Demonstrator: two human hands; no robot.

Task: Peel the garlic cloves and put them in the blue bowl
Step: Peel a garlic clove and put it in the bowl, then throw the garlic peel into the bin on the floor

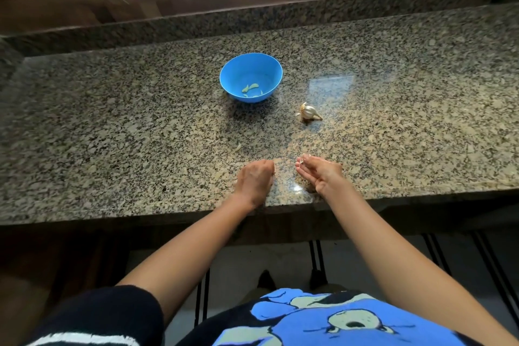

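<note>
Pinching a pale garlic piece (301, 162) in the right hand (320, 174) by the near edge of the counter (112, 121); curling the left hand (255, 180) into a fist, contents impossible to tell. Risking a slippery drop over that edge, and needing a carry to the blue bowl (250, 64), well apart on the far side.

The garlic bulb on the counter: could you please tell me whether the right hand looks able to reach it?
Probably yes: bare counter lies between the right hand and the garlic bulb, though its fingertips pinch a small pale piece.
</note>
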